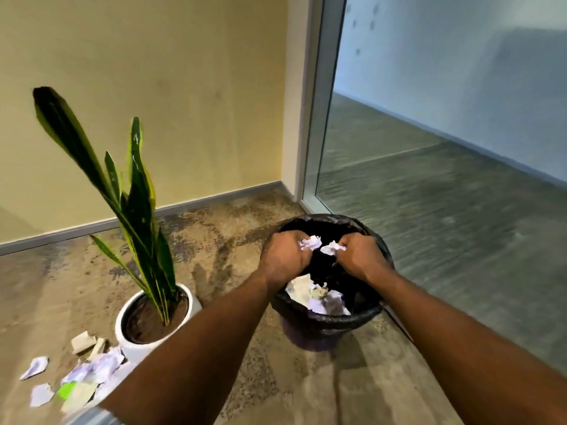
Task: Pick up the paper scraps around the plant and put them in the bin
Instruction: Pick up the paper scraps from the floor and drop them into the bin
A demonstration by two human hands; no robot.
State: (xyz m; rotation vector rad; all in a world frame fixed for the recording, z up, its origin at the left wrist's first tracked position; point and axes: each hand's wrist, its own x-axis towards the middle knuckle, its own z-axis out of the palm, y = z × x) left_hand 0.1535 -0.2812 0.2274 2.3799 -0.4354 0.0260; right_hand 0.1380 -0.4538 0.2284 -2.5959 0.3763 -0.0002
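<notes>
Fingers of the left hand [283,259] and right hand [360,256] pinch crumpled white paper scraps [311,242] over the black-lined round bin [329,322] at lower centre, so whatever they release should fall inside.

Plant [135,210] beside scraps [89,372]; bin [325,320] mouth open.

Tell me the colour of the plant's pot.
White, with dark soil inside; the pot shows clearly in the head view, the only one.

i'm counting one plant [135,216], one bin [331,320], two hands, left [283,256] and right [360,256], each holding one scrap; floor scraps [79,375] overlapping, so not countable.
</notes>
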